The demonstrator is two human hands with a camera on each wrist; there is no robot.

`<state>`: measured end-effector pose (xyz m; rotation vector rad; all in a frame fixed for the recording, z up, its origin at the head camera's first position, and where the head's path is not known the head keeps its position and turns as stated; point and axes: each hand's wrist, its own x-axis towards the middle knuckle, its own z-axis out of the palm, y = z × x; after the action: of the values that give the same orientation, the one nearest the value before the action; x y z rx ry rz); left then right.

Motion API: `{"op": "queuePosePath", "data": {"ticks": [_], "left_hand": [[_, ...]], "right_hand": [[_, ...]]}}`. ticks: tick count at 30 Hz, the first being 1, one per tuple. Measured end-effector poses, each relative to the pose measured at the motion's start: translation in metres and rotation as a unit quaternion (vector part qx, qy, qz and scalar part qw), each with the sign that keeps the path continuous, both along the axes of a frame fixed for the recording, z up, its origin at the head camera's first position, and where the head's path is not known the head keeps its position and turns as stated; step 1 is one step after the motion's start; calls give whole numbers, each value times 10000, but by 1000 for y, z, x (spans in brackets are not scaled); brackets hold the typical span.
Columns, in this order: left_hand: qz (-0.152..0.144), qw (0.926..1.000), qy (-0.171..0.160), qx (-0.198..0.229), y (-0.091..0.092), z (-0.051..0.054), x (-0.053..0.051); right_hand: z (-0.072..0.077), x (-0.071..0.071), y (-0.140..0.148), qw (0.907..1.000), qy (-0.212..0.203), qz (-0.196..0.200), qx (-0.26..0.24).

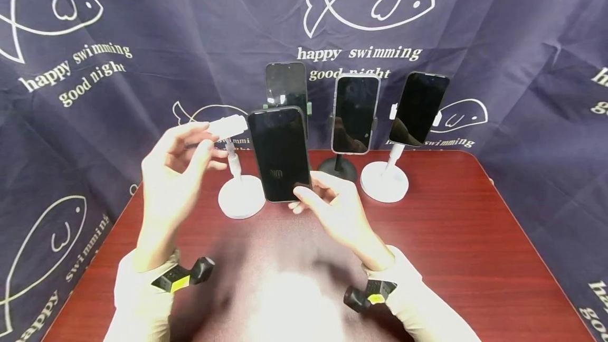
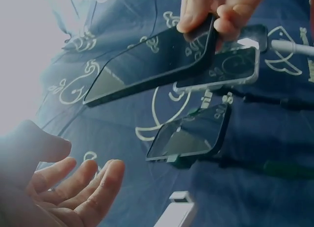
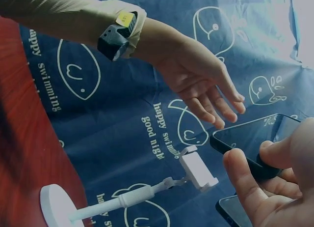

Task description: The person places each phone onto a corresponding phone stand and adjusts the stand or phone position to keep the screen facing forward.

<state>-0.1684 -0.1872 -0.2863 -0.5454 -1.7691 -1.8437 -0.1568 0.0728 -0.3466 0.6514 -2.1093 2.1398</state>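
My right hand (image 1: pixel 339 212) pinches a dark smartphone (image 1: pixel 280 149) by its lower corner, thumb on the screen and fingers behind. The phone is upright, its black screen towards me. To its left, my left hand (image 1: pixel 172 178) is raised with loosely bent fingers and holds nothing. Beyond those fingers stands a white phone stand (image 1: pixel 241 198) with a round base. Its clamp (image 3: pixel 197 169) carries no phone, and in the right wrist view a gap separates it from the left hand. The left wrist view shows the held phone (image 2: pixel 152 65) apart from the left fingers (image 2: pixel 100 197).
Behind the held phone, another phone (image 1: pixel 287 81) sits in a stand with green grips. A clear-cased phone (image 1: pixel 356 115) on a black stand and a tilted phone (image 1: pixel 419 110) on a white stand are to the right. A patterned curtain (image 1: pixel 228 41) backs the red table (image 1: pixel 456 236).
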Motion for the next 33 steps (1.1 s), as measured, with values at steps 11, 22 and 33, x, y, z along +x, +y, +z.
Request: {"op": "queuePosePath", "data": {"ticks": [11,22,33], "left_hand": [[424,9982,204,374,-23,0,-14],[1671,9853,-277,-206,-28,-10,-33],[1581,9727,-1060,-1326,-31,-21,-42]], "right_hand": [[12,-18,-15,9997,85,94,-187],[16,-33,-31,9998,208,-48,-1],[14,-42,-47,9985,521,-35,186]]}}
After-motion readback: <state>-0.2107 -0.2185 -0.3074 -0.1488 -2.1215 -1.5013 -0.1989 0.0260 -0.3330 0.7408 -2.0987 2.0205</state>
